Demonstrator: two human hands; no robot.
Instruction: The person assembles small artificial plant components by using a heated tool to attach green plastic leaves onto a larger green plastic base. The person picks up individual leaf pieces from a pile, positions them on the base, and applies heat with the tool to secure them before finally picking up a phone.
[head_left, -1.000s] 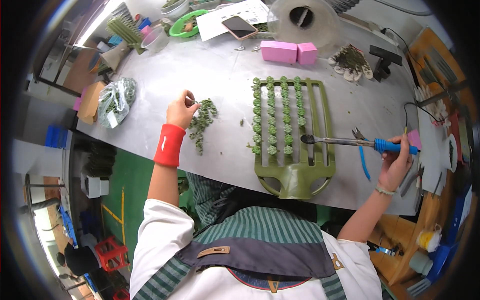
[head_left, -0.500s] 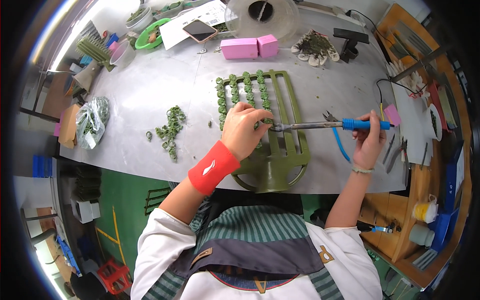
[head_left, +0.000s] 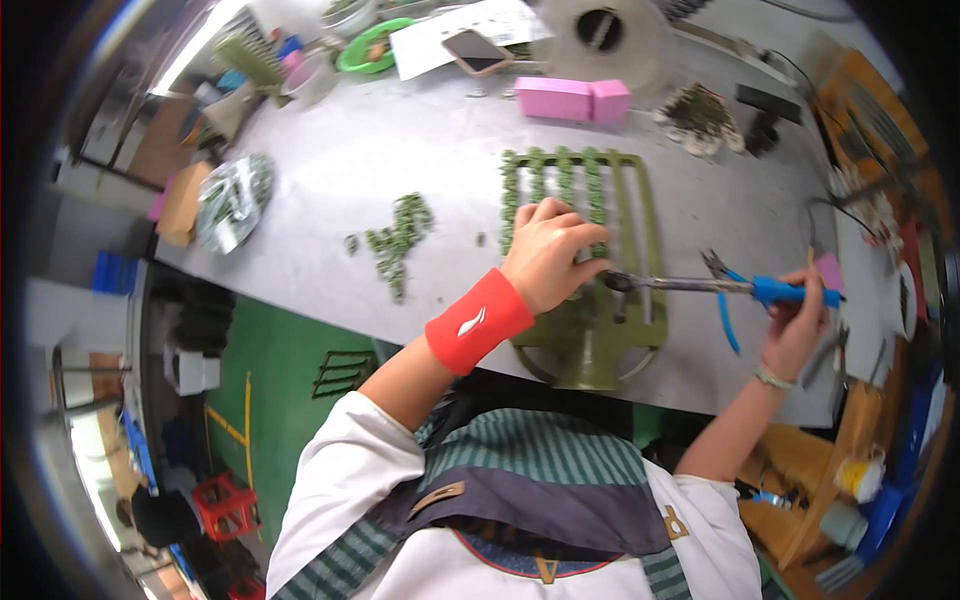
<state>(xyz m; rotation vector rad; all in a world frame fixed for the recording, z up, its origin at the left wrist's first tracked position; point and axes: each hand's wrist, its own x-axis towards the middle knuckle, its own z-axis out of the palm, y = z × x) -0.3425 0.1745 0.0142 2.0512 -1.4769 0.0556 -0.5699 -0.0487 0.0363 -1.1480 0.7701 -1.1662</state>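
Frame (head_left: 585,362) under left hand (head_left: 550,250), fingers bent near iron (head_left: 722,286) tip; cannot tell its grip or contents. Right hand (head_left: 797,325) wrapped firmly round iron.

No wording could be made out. The red wristband (head_left: 480,322) bore a white curved logo. The white sheet (head_left: 490,20) carried faint print, too small to read. The white shirt (head_left: 470,580) showed a dark emblem (head_left: 545,568) with a tan figure, partly covered. Any marks on the apron's tan tag (head_left: 437,497) were illegible.
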